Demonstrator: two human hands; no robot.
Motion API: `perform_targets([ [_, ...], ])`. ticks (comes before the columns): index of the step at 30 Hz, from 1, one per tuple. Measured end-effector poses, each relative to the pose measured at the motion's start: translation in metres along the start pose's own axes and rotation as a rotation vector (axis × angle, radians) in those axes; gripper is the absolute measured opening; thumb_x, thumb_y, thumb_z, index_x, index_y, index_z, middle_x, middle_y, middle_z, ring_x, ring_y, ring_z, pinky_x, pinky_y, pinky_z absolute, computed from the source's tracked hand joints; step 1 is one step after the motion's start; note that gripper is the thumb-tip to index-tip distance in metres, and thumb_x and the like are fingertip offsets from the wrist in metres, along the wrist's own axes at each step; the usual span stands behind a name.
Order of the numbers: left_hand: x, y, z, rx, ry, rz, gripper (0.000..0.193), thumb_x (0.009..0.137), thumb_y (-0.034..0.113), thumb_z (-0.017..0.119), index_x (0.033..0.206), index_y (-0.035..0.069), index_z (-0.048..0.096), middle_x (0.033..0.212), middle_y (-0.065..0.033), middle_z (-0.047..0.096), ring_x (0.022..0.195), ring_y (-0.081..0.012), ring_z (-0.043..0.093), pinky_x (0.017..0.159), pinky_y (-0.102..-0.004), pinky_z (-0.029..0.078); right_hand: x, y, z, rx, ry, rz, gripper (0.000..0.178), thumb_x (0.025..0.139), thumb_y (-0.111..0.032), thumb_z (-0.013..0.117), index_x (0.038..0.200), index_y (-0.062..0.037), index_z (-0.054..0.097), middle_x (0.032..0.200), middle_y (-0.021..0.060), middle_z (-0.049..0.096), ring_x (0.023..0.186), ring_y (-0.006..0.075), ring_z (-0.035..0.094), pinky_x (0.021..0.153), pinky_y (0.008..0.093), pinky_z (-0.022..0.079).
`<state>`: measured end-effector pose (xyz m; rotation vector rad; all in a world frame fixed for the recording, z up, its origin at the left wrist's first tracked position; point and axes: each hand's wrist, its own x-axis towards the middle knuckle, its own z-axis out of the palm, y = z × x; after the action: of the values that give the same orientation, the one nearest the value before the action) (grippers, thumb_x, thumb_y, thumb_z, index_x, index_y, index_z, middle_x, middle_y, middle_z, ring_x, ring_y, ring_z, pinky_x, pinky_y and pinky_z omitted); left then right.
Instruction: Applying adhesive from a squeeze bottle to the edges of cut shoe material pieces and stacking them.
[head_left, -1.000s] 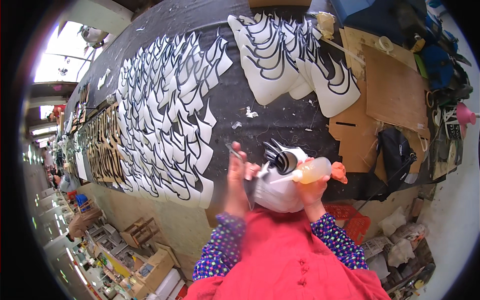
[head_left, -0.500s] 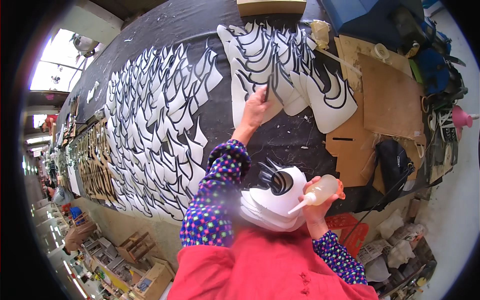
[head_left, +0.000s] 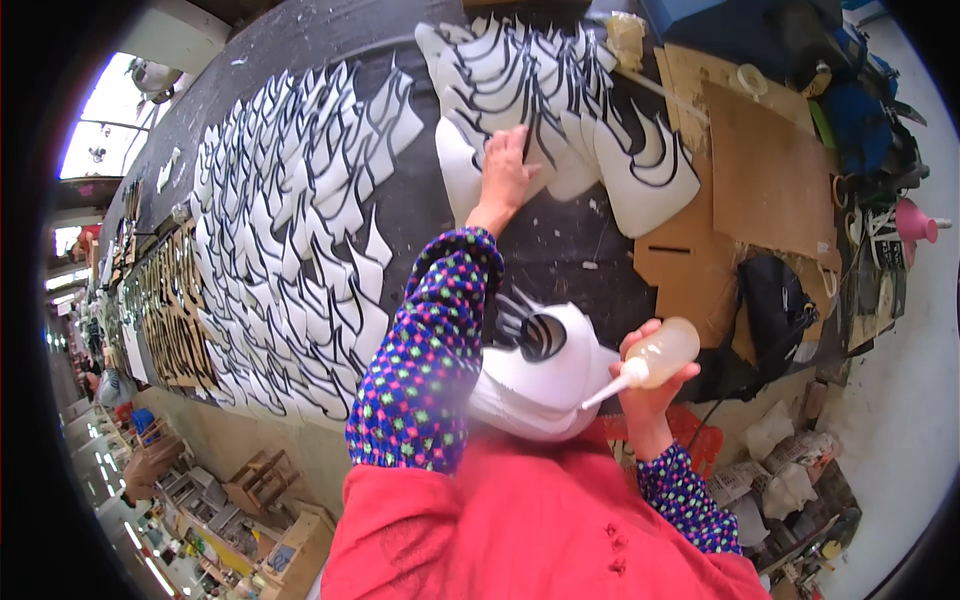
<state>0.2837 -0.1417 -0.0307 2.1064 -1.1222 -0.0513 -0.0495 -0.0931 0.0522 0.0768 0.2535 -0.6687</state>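
Observation:
My left hand (head_left: 506, 178) reaches out over a group of white curved pieces with black flame-shaped edges (head_left: 500, 75). Its fingers lie stretched on the near pieces, thumb apart, and I see nothing gripped in it. Close to my body, my right hand (head_left: 648, 400) is wrapped round a translucent squeeze bottle (head_left: 668, 352). The bottle's thin nozzle points down and left, toward a stack of white pieces (head_left: 550, 385) at the table's near edge. Black curved strips (head_left: 540, 335) stick out of that stack at its far side.
Many more black-edged white pieces (head_left: 290, 240) cover the left of the black table (head_left: 560, 250). To the right lie cardboard sheets (head_left: 770, 170), a black bag (head_left: 770, 310) and a pink cone-shaped object (head_left: 915, 220). Beneath the table's near edge shows a red crate (head_left: 700, 440).
My left hand has shifted slightly, its fingers now flatter and spread on the pieces. The bottle stays in my right hand, raised a little. The whole view has shifted somewhat.

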Motion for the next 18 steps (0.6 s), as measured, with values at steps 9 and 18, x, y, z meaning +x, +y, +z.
perform_targets([
  [9,-0.128,0.084,-0.062,-0.269,-0.023,-0.246,0.024,0.075,0.016,0.065,0.093,0.003,0.056,0.086,-0.012,0.054,0.081,-0.0265,0.051,0.072,-0.0368,0.041,-0.014,-0.045,0.011,-0.131,0.049,-0.017,0.075,0.064,-0.042,0.077,0.122,-0.0115,0.041,0.12,0.0026,0.048,0.117,0.0225,0.044,0.085,0.0484,0.046],
  [18,-0.232,0.152,-0.052,0.103,-0.194,-0.452,0.044,0.059,0.023,0.077,0.089,0.005,0.051,0.093,-0.0122,0.052,0.092,-0.0294,0.049,0.077,-0.0401,0.039,-0.03,-0.058,0.073,-0.143,-0.071,0.077,0.074,0.062,-0.041,0.079,0.12,-0.0077,0.046,0.12,0.0106,0.052,0.107,0.0327,0.045,0.097,0.0463,0.031],
])
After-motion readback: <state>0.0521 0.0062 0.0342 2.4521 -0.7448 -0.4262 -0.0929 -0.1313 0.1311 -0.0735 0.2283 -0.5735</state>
